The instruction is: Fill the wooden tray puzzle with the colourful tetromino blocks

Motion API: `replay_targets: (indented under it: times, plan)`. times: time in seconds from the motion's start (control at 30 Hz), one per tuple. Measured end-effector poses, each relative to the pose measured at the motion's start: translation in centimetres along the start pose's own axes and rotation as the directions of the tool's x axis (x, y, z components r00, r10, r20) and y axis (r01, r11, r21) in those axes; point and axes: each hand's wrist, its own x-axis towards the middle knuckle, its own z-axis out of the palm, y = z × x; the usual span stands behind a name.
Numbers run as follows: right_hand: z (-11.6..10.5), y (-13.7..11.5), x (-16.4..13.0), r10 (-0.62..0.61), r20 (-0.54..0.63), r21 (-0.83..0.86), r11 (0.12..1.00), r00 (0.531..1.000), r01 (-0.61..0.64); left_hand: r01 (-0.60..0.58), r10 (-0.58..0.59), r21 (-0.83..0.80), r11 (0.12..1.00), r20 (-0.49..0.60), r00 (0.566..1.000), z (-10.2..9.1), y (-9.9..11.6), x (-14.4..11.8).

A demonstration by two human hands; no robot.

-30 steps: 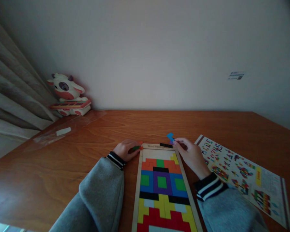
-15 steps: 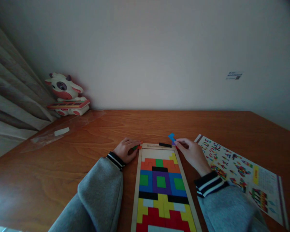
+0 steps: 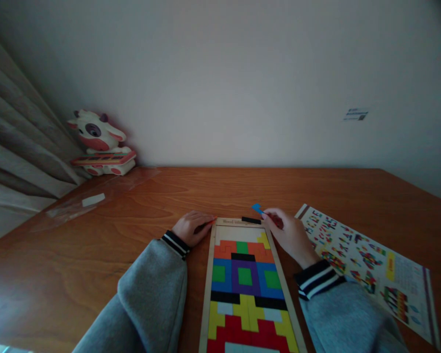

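A wooden tray puzzle lies in front of me, filled with coloured block pieces in red, yellow, black, blue, purple, green and orange. Bare board shows near its top, beside a yellow piece. My right hand pinches a blue puzzle piece just above the tray's top right corner. Across the top rim rests a black bar piece. My left hand is curled at the top left corner, its fingertips closed at an orange puzzle piece, mostly hidden.
To the right lies a printed pattern sheet. A cow toy with a keyboard stands at the back left by the curtain. Clear plastic with a white label lies on the wooden table. A wall rises behind.
My right hand has shifted slightly left, and the blue piece has moved left and tilted flatter. The green and purple bits near my fingers are no longer visible. My left fingers have closed somewhat.
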Motion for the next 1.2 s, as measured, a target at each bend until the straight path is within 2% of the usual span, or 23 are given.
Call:
replay_targets:
  times: [0.13, 0.23, 0.5, 0.83, 0.97, 1.2]
  plan:
    - [0.0, -1.1, -0.3, -0.133, 0.176, 0.067, 0.99, 0.975, 0.123, 0.01, -0.01, 0.012, 1.0, -0.004, 1.0, -0.1, 0.3, 0.1]
    - [0.0, -1.3, -0.3, -0.15, 0.238, 0.063, 0.988, 0.96, 0.139, 0.028, -0.028, 0.035, 0.999, -0.011, 1.0, -0.1, 0.3, 0.0]
    - [0.3, -0.5, -0.3, -0.131, 0.213, -0.012, 0.991, 0.968, 0.137, 0.099, -0.097, 0.06, 0.993, -0.028, 0.995, 0.0, 0.3, -0.2]
    - [0.3, -0.6, -0.2, -0.165, 0.169, -0.036, 0.984, 0.972, 0.173, 0.11, -0.108, 0.056, 0.992, -0.036, 0.993, -0.1, 0.2, -0.2]
    - [0.3, -0.6, -0.2, -0.162, 0.186, -0.041, 0.984, 0.969, 0.172, 0.101, -0.099, 0.057, 0.993, -0.033, 0.995, 0.0, 0.0, -0.3]
    - [0.5, -0.4, -0.4, -0.157, 0.157, -0.074, 0.983, 0.975, 0.17, 0.12, -0.112, 0.113, 0.986, -0.077, 0.991, 0.3, -0.5, -0.4]
